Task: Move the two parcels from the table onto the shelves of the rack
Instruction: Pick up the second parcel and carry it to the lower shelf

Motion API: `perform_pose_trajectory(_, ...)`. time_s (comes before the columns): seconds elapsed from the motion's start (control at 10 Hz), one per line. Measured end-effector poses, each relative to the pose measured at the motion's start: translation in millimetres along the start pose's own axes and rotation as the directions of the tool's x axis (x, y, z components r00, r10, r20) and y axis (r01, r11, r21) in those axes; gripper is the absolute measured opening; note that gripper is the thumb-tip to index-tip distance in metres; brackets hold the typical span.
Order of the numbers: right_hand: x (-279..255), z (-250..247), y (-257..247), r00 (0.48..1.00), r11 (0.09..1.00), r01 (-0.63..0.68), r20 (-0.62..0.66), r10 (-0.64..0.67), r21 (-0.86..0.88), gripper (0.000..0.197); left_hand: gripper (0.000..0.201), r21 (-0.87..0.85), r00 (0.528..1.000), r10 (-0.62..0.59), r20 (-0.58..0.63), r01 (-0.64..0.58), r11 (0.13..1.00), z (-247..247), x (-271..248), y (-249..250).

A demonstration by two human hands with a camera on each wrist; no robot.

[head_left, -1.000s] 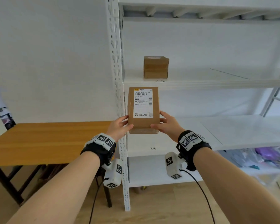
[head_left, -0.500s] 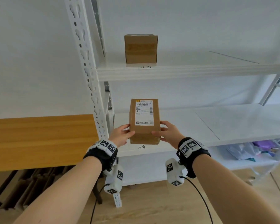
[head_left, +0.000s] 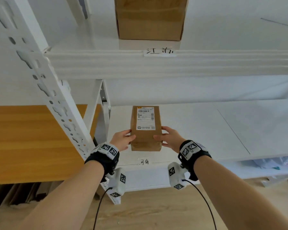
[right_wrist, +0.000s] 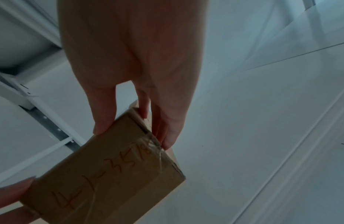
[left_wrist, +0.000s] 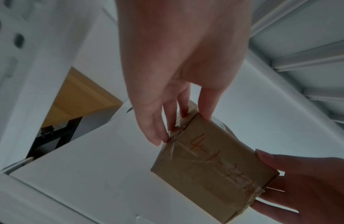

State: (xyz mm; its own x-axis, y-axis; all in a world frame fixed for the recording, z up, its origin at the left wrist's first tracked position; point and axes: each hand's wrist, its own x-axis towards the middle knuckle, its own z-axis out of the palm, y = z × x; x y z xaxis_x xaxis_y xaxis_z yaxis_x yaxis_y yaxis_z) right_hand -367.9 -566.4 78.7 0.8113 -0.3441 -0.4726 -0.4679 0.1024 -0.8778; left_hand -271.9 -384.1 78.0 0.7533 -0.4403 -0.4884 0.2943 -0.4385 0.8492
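A brown parcel [head_left: 146, 140] with a white shipping label lies lengthwise over the front left of the rack's middle shelf [head_left: 198, 130]. My left hand [head_left: 125, 138] grips its near left side and my right hand [head_left: 164, 136] grips its near right side. The wrist views show the parcel's [left_wrist: 211, 166] taped near end, with handwriting, between the left hand's fingers [left_wrist: 155, 136] and the right hand's fingers [right_wrist: 167, 141]. I cannot tell whether the parcel [right_wrist: 109, 174] touches the shelf. A second brown parcel [head_left: 150, 19] stands on the upper shelf [head_left: 206, 63].
The rack's perforated white upright [head_left: 45, 83] stands just left of my left arm. A wooden table [head_left: 32, 143] lies beyond it on the left. Handwritten tags [head_left: 144, 161] mark the shelf edges. Bagged items [head_left: 273, 163] sit on the lower shelf at the right.
Both hands have carried the parcel forward and down, from in front of the rack to over the middle shelf. The view has closed in on the rack.
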Motion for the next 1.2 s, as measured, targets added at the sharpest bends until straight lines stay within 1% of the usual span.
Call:
perform_pose_trajectory(0.1,28,-1,4,0.999,0.999,-0.030,0.019,0.030,0.010,0.063,0.051,-0.029,0.998,-0.053,-0.019,0.053,0.998,1,29,-7)
perform_pose_trajectory(0.2,46,1,5,0.999,0.999,-0.040,0.025,0.040,0.000,0.064,0.047,-0.064,0.996,-0.082,-0.046,0.079,0.995,3,48,-14)
perform_pose_trajectory(0.3,59,2,6,0.997,0.998,-0.062,0.039,0.062,0.000,0.063,0.047,-0.082,0.993,-0.107,-0.048,0.103,0.991,4,63,-20)
perform_pose_trajectory(0.6,74,4,18,0.993,0.991,-0.108,0.035,0.111,-0.077,0.067,0.050,-0.104,0.986,-0.162,-0.028,0.158,0.982,4,77,-30)
perform_pose_trajectory(0.8,77,8,27,0.994,0.990,-0.103,0.022,0.105,-0.097,0.067,0.048,-0.083,0.987,-0.155,-0.044,0.151,0.985,6,76,-34)
perform_pose_trajectory(0.9,78,8,27,0.995,0.986,-0.093,0.019,0.097,-0.140,0.068,0.051,-0.021,0.990,-0.125,-0.062,0.124,0.992,7,74,-32)
perform_pose_trajectory(1.0,73,8,25,0.995,0.966,-0.095,0.001,0.098,-0.239,0.076,0.058,0.115,0.993,-0.084,-0.078,0.093,0.989,4,63,-28)
perform_pose_trajectory(1.1,62,4,25,0.994,0.947,-0.105,-0.028,0.102,-0.303,0.080,0.060,0.208,0.996,-0.045,-0.081,0.061,0.976,2,49,-24)
perform_pose_trajectory(1.2,44,0,21,0.997,0.940,-0.074,-0.027,0.069,-0.332,0.076,0.058,0.274,0.996,0.012,-0.088,0.013,0.962,1,28,-17)
